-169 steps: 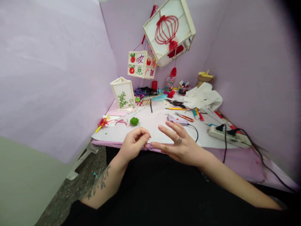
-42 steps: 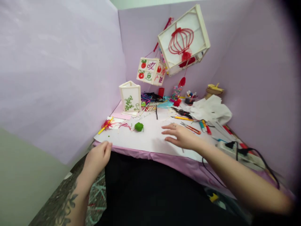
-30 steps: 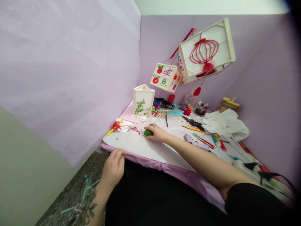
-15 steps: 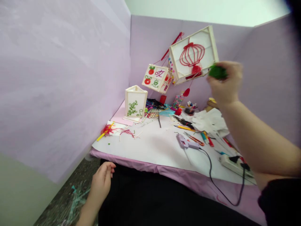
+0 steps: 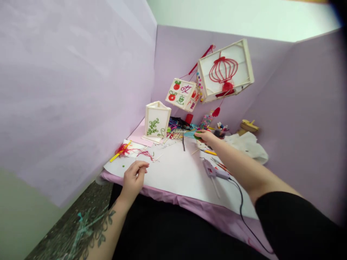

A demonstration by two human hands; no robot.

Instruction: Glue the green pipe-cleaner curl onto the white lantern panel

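Observation:
My right hand (image 5: 206,137) reaches over the back middle of the table, fingers closed on a round green bundle (image 5: 198,135), most of it covered by the hand. It is by a light-blue sheet (image 5: 189,134) and loose craft bits. My left hand (image 5: 135,176) hovers near the front edge, fingers curled together, with nothing visible in them. Left of centre stands a three-sided white lantern (image 5: 158,121) with a green vine design. Below my right forearm lies a lilac glue gun (image 5: 213,169), its black cord trailing off the front edge.
Against the back wall hang a large lantern (image 5: 227,72) with a red lantern motif and a smaller box lantern (image 5: 182,94). Red thread (image 5: 121,148) and a yellow strip lie at the left. White crumpled cloth (image 5: 248,144) and pens (image 5: 222,126) are at the right.
My right hand has come down from beside the large lantern to the table's back, still holding the green bundle. My left hand has risen and moved right over the front edge.

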